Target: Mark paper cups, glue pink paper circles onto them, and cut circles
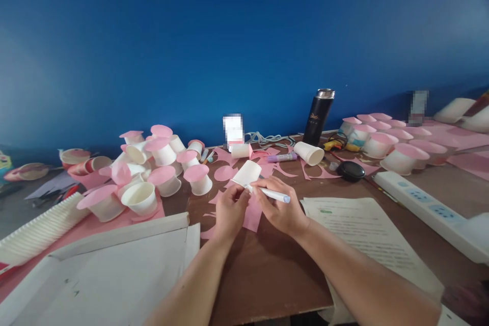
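A white paper cup (248, 171) lies tilted over pink paper in the middle of the table. My left hand (230, 209) has its fingers closed on the cup's near rim. In my right hand (280, 209) is a white marker pen (275, 194), held in a writing grip with its tip end at the rim beside my left fingertips. The tip itself is hidden. Under and around the hands are pink paper scraps (252, 216) and a cut pink paper disc (225, 173). A purple-labelled tube (281, 157) lies just beyond.
Cups topped with pink discs (162, 175) crowd the left, near a cup stack (42, 232) and a white box lid (114, 275). At right are a printed sheet (355, 229), power strip (428, 209), black mouse-like object (351, 171), thermos (319, 117) and a loose cup (308, 154).
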A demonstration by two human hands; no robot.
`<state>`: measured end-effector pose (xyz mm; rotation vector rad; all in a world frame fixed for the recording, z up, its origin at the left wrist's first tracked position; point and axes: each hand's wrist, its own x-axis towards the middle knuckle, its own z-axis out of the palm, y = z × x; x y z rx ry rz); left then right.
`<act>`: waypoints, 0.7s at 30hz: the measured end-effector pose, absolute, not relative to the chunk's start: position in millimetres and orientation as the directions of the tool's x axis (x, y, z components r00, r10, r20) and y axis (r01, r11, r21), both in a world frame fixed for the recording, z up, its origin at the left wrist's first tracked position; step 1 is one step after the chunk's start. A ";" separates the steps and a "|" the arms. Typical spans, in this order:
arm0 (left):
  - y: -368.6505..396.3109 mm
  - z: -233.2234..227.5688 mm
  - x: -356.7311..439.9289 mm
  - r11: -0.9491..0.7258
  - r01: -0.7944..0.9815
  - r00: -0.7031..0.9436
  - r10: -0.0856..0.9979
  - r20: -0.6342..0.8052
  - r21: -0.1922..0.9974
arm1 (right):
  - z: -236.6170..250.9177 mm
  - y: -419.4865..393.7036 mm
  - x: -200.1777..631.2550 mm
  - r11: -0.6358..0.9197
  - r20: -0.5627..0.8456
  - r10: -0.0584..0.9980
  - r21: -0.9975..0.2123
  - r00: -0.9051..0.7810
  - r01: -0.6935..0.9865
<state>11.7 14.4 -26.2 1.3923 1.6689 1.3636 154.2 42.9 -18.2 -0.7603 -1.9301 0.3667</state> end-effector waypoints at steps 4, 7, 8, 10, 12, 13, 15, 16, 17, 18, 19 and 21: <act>14.9 -26.4 11.7 -0.069 0.357 -0.301 0.936 0.185 0.932 | -18.7 44.0 154.1 0.747 0.703 0.657 -0.556 -0.274 0.365; 14.6 -26.5 11.5 -0.050 0.388 -0.308 0.934 0.180 0.920 | -18.7 44.9 154.4 0.720 0.704 0.678 -0.578 -0.211 0.383; 14.5 -26.4 11.4 -0.047 0.395 -0.305 0.935 0.179 0.918 | -18.5 44.6 154.5 0.727 0.701 0.675 -0.578 -0.230 0.371; 14.4 -26.0 11.1 -0.058 0.383 -0.293 0.939 0.181 0.922 | -17.9 43.4 154.3 0.751 0.690 0.657 -0.568 -0.302 0.337; 14.6 -25.5 11.0 -0.071 0.353 -0.286 0.941 0.180 0.933 | -17.5 42.4 153.8 0.763 0.688 0.645 -0.560 -0.332 0.323; 14.6 -25.1 11.0 -0.073 0.340 -0.286 0.942 0.177 0.938 | -17.4 42.3 153.6 0.759 0.692 0.649 -0.561 -0.315 0.330; 14.4 -24.4 11.3 -0.062 0.337 -0.293 0.941 0.167 0.940 | -17.8 42.9 153.6 0.738 0.702 0.666 -0.572 -0.252 0.357; 14.3 -24.0 11.5 -0.052 0.341 -0.296 0.942 0.160 0.938 | -18.1 43.4 153.8 0.730 0.701 0.673 -0.578 -0.235 0.365; 14.2 -23.8 11.6 -0.045 0.343 -0.297 0.942 0.154 0.938 | -18.5 43.8 153.9 0.728 0.697 0.676 -0.580 -0.240 0.366; 14.1 -23.8 11.8 -0.043 0.338 -0.296 0.943 0.150 0.940 | -18.9 43.9 154.1 0.733 0.691 0.673 -0.578 -0.264 0.358; 14.3 -24.1 11.8 -0.046 0.324 -0.292 0.945 0.146 0.945 | -19.2 43.8 154.1 0.744 0.685 0.665 -0.572 -0.298 0.345; 15.3 -25.4 11.8 -0.059 0.256 -0.283 0.950 0.133 0.965 | -19.2 42.9 154.1 0.763 0.682 0.646 -0.563 -0.342 0.319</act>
